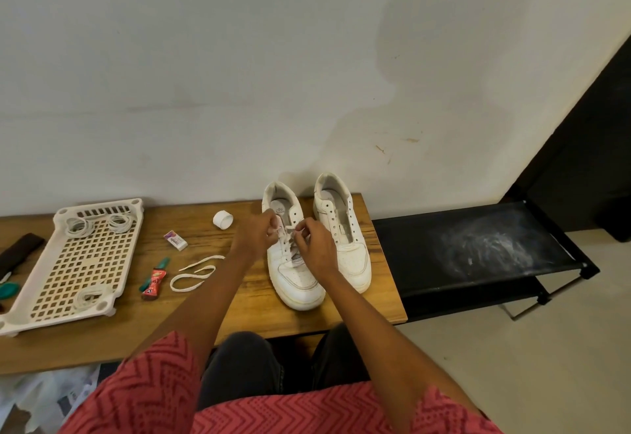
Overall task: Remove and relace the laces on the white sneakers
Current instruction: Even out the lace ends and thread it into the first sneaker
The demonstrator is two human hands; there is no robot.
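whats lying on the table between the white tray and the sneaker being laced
In the head view, between the perforated tray and the left sneaker: an eraser, a red-and-green tube, a loose white lace and a white tape roll.

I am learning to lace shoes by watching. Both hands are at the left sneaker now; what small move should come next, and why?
Probably pull the lace ends snug and feed one through the next empty eyelet. The left hand and right hand each pinch it over the left sneaker, laced only partway up; the right sneaker has none.
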